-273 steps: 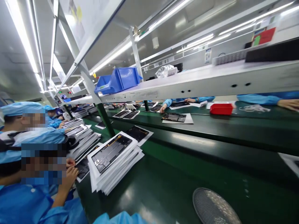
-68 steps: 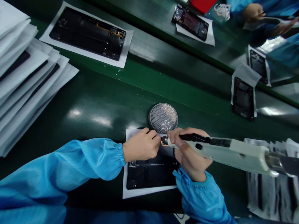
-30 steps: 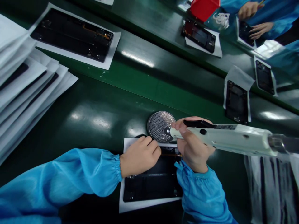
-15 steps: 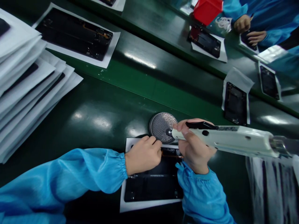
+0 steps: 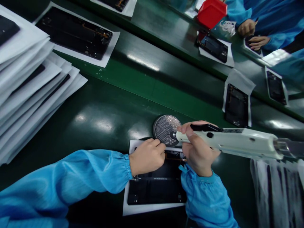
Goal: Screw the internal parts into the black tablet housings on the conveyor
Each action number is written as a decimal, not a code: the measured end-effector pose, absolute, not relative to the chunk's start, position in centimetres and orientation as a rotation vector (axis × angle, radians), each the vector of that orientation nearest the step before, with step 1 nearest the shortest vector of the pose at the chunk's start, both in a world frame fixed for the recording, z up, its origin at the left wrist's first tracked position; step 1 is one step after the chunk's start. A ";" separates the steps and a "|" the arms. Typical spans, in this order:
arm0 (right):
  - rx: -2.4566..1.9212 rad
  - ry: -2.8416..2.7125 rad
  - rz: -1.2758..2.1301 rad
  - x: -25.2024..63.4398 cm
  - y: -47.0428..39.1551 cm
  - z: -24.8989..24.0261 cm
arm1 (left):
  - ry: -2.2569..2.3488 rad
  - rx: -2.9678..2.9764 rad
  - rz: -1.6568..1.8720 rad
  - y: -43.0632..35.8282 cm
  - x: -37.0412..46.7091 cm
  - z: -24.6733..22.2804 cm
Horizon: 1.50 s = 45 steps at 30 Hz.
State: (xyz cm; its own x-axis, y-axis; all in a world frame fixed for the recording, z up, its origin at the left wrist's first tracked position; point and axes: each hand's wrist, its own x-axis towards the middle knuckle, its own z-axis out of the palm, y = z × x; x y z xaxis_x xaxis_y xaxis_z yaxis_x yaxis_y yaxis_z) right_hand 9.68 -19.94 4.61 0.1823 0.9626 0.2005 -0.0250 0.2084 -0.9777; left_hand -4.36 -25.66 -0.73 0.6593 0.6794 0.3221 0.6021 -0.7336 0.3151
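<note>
My right hand is wrapped round a pale electric screwdriver, its bit end pointing left over a round dimpled metal dish. Close beside the dish's lower rim is my left hand, with fingers curled together; whatever they pinch is hidden. Under both hands lies an opened black tablet on a white sheet. Its upper edge shows an orange flex cable, partly covered by the hands.
A tall stack of white sheets with dark panels between them stands at left. Beyond the bench, tablets on sheets, such as one tablet, lie along the line. More sheets are at right. Across sits a co-worker near a red bin.
The nearer row of tablets has shifted slightly left, the farther row slightly right. The view has moved a little; my hands and the screwdriver keep nearly the same pose.
</note>
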 end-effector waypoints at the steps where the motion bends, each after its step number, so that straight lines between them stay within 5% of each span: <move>1: -1.111 -1.134 0.949 9.7 -19.9 4.6 | 1.063 2.696 0.618 -25.7 -4.4 -0.7; 21: -0.894 -1.304 1.086 10.8 -24.4 7.1 | 1.116 2.629 0.714 -28.0 -6.6 -1.3; 45: -1.169 -1.326 1.033 11.0 -25.7 4.8 | 1.119 2.664 0.646 -27.9 -6.4 -1.3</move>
